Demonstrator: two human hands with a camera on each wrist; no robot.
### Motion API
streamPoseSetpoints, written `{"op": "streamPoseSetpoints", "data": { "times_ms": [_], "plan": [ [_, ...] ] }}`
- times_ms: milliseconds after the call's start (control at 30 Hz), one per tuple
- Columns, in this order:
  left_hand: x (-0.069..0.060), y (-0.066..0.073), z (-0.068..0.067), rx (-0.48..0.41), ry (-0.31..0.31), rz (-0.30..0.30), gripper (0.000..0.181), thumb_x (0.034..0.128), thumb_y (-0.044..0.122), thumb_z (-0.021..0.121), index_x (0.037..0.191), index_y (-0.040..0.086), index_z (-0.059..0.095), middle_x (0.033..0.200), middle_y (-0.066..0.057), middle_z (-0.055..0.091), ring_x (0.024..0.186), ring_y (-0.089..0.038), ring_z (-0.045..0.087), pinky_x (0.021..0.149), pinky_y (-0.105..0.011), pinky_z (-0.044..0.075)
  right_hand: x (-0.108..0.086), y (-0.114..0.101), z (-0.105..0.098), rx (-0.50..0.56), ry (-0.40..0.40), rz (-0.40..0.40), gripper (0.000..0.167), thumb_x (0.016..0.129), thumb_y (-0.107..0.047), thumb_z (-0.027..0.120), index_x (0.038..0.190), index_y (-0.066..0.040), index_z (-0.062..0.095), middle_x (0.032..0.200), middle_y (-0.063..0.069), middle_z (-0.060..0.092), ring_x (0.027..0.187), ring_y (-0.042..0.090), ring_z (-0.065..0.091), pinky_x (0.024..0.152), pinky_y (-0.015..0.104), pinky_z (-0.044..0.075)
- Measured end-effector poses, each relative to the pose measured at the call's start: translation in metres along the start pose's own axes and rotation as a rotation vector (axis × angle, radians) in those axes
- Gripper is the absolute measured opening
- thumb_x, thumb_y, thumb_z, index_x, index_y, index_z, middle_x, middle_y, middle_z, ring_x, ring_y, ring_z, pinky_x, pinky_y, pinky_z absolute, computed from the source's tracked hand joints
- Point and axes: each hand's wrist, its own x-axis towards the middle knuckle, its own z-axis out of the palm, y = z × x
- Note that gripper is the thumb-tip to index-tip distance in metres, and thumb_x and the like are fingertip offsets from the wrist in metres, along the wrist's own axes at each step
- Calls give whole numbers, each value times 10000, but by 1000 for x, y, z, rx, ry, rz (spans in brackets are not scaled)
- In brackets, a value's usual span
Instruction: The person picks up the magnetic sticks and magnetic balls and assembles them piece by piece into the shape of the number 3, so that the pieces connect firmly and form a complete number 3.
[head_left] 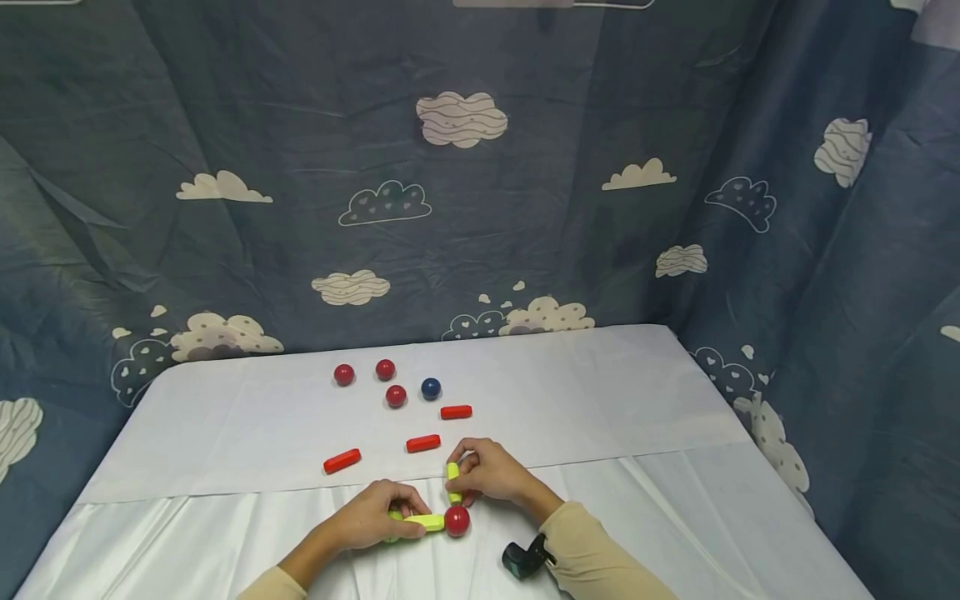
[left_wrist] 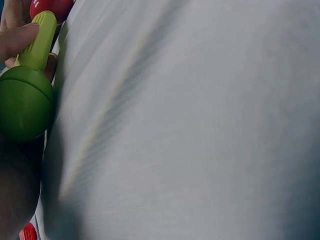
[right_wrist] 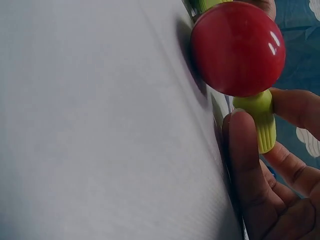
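Near the front of the table, my left hand [head_left: 366,518] pinches a ribbed yellow-green rod [head_left: 431,522] between thumb and fingers. One end of this rod carries a green ball [left_wrist: 25,107], largely hidden by the hand in the head view. The other end meets a glossy red ball [head_left: 457,522]. On the far side of that ball, my right hand [head_left: 497,473] pinches a second yellow-green rod [head_left: 452,473] with thumb and fingers. In the right wrist view this rod [right_wrist: 263,122] meets the red ball; how far it is seated cannot be told.
Farther back lie a blue ball [head_left: 431,388] and three red balls [head_left: 396,396]. Three red rods [head_left: 423,443] lie between them and my hands. A black wrist device [head_left: 525,558] hangs at the right sleeve. A cloud-patterned curtain [head_left: 525,242] borders the white table [head_left: 600,392].
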Motion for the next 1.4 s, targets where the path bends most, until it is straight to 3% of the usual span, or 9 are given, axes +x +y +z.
{"op": "streamPoseSetpoints", "data": {
  "times_ms": [600,867,1167,1400],
  "plan": [
    [-1,0,-1,5,18,5,140,817,204,757,931,131,722,785,69,604,712,-49,506,628,-201,397,-2,-3,0,-38,-7,-10,243,795,-56,751,982,-36,596,682,36,602,528,145,603,536,284,525],
    [0,0,-2,8,21,-2,133,819,199,755,932,136,722,783,66,604,703,-51,505,614,-200,396,2,-9,-10,-55,-3,-9,273,796,-45,749,1021,-15,597,767,65,598,579,166,623,558,315,547],
    [0,0,-1,-1,13,-11,140,820,195,754,941,130,723,794,70,611,721,-59,509,632,-203,397,20,-27,-33,-165,58,-79,327,779,-48,772,1061,10,617,875,62,603,680,161,588,601,313,527],
    [1,0,2,-20,8,-21,136,817,183,757,937,131,721,793,61,609,727,-68,511,637,-201,394,47,-41,-44,-278,105,-144,332,748,-11,798,1040,-6,640,940,109,633,790,177,563,640,258,482]
  ]
}}
